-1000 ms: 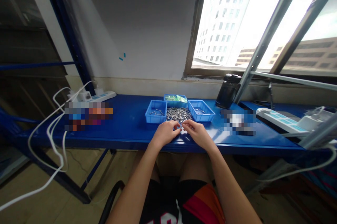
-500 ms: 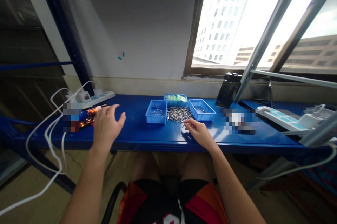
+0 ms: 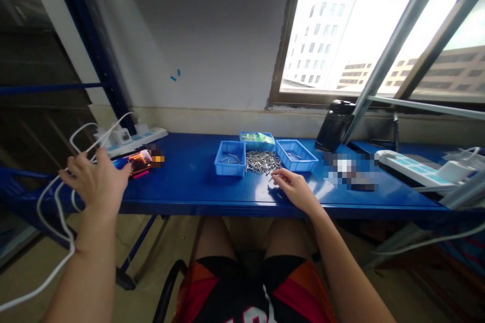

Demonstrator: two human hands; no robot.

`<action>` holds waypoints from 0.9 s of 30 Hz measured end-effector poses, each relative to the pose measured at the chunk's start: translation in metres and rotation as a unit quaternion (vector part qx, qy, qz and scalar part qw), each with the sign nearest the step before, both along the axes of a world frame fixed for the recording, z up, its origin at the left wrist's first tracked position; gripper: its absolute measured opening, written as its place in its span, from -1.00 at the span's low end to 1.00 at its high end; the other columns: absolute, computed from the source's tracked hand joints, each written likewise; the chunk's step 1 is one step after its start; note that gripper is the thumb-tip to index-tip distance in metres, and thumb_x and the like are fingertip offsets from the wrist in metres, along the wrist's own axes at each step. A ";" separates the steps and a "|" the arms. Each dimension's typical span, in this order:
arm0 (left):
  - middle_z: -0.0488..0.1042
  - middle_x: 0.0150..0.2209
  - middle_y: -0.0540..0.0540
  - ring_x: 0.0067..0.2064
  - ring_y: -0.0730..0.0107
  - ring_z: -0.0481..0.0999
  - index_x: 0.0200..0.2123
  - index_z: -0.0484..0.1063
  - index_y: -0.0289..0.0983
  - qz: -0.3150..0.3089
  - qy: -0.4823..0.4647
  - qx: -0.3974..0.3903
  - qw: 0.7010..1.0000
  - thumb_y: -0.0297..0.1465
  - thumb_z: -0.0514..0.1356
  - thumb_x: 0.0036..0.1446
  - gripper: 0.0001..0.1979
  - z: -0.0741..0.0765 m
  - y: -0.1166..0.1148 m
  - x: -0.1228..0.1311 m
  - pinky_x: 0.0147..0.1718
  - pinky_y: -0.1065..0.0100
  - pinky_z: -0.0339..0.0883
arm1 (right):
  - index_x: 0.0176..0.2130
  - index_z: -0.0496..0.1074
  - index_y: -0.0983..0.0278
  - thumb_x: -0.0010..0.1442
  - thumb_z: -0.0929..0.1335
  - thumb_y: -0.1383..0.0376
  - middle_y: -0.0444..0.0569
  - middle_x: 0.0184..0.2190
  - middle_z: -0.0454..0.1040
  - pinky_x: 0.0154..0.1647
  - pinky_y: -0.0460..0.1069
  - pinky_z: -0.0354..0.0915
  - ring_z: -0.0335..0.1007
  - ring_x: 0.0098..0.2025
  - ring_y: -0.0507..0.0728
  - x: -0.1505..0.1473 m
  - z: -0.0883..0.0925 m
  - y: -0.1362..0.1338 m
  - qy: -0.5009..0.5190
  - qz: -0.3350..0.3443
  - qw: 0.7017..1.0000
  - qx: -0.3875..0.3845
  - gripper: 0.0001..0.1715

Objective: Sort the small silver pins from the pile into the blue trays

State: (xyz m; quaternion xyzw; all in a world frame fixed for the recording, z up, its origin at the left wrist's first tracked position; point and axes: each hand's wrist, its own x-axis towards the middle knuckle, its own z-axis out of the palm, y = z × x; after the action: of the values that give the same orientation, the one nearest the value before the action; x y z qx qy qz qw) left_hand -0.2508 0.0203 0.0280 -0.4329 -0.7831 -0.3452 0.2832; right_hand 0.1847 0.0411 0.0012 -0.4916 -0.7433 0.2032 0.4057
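My left hand [image 3: 96, 179] is over the left end of a phone with a lit screen [image 3: 139, 163], fingers spread and thumb apart; whether it touches the phone I cannot tell. My right hand [image 3: 293, 189] is closed in a pinch on a small silvery screw [image 3: 270, 178], just in front of a pile of metal screws [image 3: 262, 162]. Left of the pile stands a blue bin [image 3: 230, 170] with a few screws inside, and to its right another blue bin [image 3: 297, 164] holds a few more. Behind the pile, a third blue bin [image 3: 246, 145] contains green-tinted plastic packaging [image 3: 258, 138].
Behind my left hand lies a white power strip [image 3: 149, 136] with plugs and looping white cables [image 3: 56, 196]. A black flask [image 3: 335, 126] stands at the back right by a metal post [image 3: 382, 65]. Another power strip [image 3: 411, 172] is at the far right of the blue table [image 3: 197, 181].
My left hand has moved left and down to the phone, uncovering more of its screen. My right hand keeps its pinch near the pile. The view has shifted slightly.
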 end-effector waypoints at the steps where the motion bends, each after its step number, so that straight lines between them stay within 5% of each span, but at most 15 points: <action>1: 0.11 0.15 -0.25 0.16 -0.33 0.05 -0.04 0.26 -0.35 -0.003 -0.002 0.004 1.000 -0.20 0.21 -0.07 -0.46 -0.001 0.001 -0.001 0.06 -0.30 -0.10 | -0.30 0.43 0.28 0.15 0.23 0.12 -0.07 -0.50 0.46 -0.38 -0.07 0.24 0.35 -0.44 0.07 0.000 0.000 0.000 -0.001 0.000 1.000 -0.001 -0.68; 6: 0.10 0.16 -0.15 0.17 -0.32 0.03 0.02 0.20 -0.23 -0.053 0.029 0.060 0.996 -0.20 0.18 -0.04 -0.46 0.003 -0.004 0.012 0.05 -0.32 -0.09 | -0.28 0.43 0.28 0.16 0.23 0.11 -0.06 -0.49 0.47 -0.36 -0.06 0.25 0.36 -0.43 0.08 0.001 0.000 0.000 -0.004 -0.001 1.000 -0.003 -0.66; 12: 0.28 0.01 -0.26 0.08 0.00 0.25 -0.06 0.33 -0.35 -0.179 0.106 0.075 0.975 -0.32 0.06 0.10 -0.64 -0.003 -0.004 0.070 0.06 0.06 0.14 | -0.27 0.44 0.28 0.16 0.23 0.12 -0.07 -0.49 0.48 -0.34 -0.06 0.25 0.38 -0.40 0.09 0.000 0.000 0.000 -0.006 -0.007 1.000 -0.009 -0.68; 19: 0.46 -0.20 -0.09 -0.14 0.30 0.43 -0.17 0.39 -0.23 -0.450 0.049 -0.097 0.887 -0.37 -0.03 0.18 -0.76 -0.026 -0.005 0.173 -0.14 0.34 0.28 | -0.24 0.44 0.29 0.16 0.23 0.10 -0.05 -0.47 0.48 -0.34 -0.05 0.26 0.38 -0.39 0.10 0.001 0.000 0.000 -0.008 0.016 1.000 -0.016 -0.64; 27: 0.50 -0.26 -0.04 -0.25 0.35 0.47 -0.15 0.41 -0.21 -0.573 -0.053 -0.219 0.788 -0.23 0.01 0.16 -0.70 -0.017 0.010 0.242 -0.30 0.39 0.29 | -0.24 0.44 0.28 0.17 0.24 0.13 -0.08 -0.47 0.47 -0.34 -0.07 0.24 0.34 -0.41 0.07 0.001 0.001 0.000 -0.003 0.020 1.000 -0.017 -0.68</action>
State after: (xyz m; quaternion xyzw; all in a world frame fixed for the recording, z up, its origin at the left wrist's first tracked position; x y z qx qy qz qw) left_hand -0.0085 0.0305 0.0106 -0.8334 -0.4597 -0.2859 -0.1108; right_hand 0.1861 0.0410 0.0022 -0.4839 -0.7508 0.2220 0.3910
